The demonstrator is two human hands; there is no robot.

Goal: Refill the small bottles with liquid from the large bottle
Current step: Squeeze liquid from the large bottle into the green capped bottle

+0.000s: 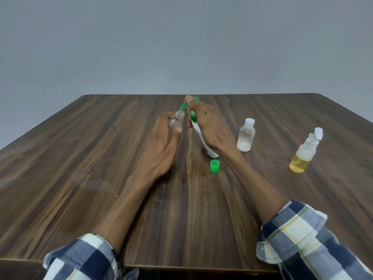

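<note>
Left hand [161, 142] curled round a clear small bottle [176, 120], mouth open, tilted toward the large one. Right hand [205, 126] grips the white large bottle [201, 141] with green pump top — base on the wooden table [80, 158], thumb on the pump. Green cap [214, 166] lies just beside the base — two more small bottles [245, 135] stand right

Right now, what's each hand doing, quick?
Left hand: grips the uncapped small clear bottle.
Right hand: grips the tilted white bottle with its green nozzle at the small bottle's mouth.
</note>
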